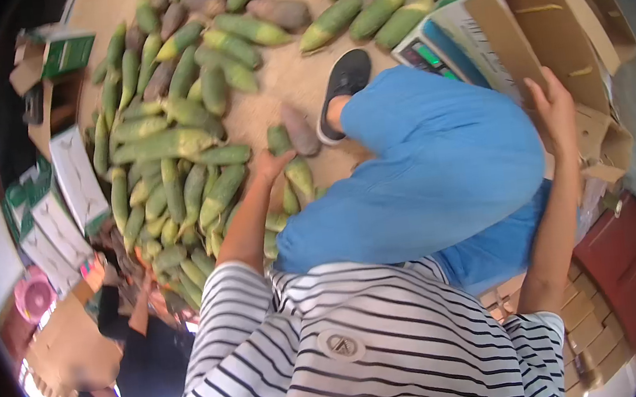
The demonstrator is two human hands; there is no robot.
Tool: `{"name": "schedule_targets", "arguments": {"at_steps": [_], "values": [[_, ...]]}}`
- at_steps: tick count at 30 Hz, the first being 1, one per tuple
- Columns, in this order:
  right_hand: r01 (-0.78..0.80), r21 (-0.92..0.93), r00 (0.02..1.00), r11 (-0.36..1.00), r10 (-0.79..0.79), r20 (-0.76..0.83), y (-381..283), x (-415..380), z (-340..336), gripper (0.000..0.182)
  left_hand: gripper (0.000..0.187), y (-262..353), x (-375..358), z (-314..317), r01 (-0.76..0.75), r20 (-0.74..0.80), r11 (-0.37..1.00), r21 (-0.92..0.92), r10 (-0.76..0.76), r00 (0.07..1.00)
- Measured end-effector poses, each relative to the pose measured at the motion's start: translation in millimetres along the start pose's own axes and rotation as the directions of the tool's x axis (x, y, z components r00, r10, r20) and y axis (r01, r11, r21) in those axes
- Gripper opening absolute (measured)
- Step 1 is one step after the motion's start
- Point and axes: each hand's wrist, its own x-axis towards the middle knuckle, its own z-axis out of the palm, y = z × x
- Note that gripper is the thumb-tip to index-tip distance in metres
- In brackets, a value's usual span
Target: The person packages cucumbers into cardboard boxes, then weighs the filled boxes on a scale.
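Note:
My left hand (275,162) is closed round a green radish (299,175) lying on the floor. A purple radish (299,130) lies just beside it, near my dark shoe (349,74). To the left of this hand is a big pile of green radishes (163,145), pale at one end. On the other side, my right hand (557,110) has its thumb and fingers apart against the side of an open cardboard box (492,37). Whether its fingertips press on the cardboard is hard to see.
A scale with a lit green display (427,54) sits by the box. More cardboard boxes (598,6) stand at the right. White and green cartons (79,179) line the left, near a pink fan (34,294). Another person in a black cap (154,374) is at lower left.

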Motion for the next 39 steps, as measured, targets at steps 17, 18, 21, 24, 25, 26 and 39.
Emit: {"name": "schedule_targets", "arguments": {"at_steps": [17, 18, 21, 24, 25, 26, 39], "values": [[0.084, -0.198, 0.993, 0.977, -0.098, -0.062, -8, -8, -1, 0.024, 0.021, 428, -237, 7, -0.8, -0.457, 0.072, -0.596, 0.788, 0.412], [0.092, -0.205, 0.992, 0.974, -0.108, -0.067, -9, -9, -2, 0.025, 0.023, 443, -248, 18, -0.752, -0.297, 0.253, -0.609, 0.806, 0.512], [0.105, -0.324, 0.993, 0.94, -0.114, -0.008, 24, 0, 9, 0.034, 0.062, 456, -217, 76, -0.733, -0.103, 0.174, -0.657, 0.943, 0.316], [-0.034, -0.074, 0.998, 0.997, 0.038, 0.056, 1, -5, 1, 0.031, 0.056, 406, -194, 62, -0.892, -0.102, 0.349, -0.286, 0.915, 0.391], [0.057, -0.134, 0.998, 0.989, -0.056, 0.01, -5, -8, 4, 0.03, 0.055, 387, -180, 53, -0.897, -0.119, 0.375, -0.235, 0.905, 0.409], [0.036, -0.099, 0.999, 0.994, -0.033, 0.026, -10, -9, 2, 0.029, 0.052, 361, -154, 46, -0.854, -0.139, 0.462, -0.237, 0.854, 0.501], [0.043, -0.055, 0.999, 0.998, -0.045, -0.02, -3, -3, 4, 0.028, 0.033, 34, -36, -181, 0.243, -0.243, 0.094, 0.965, 0.666, 0.705]]}}
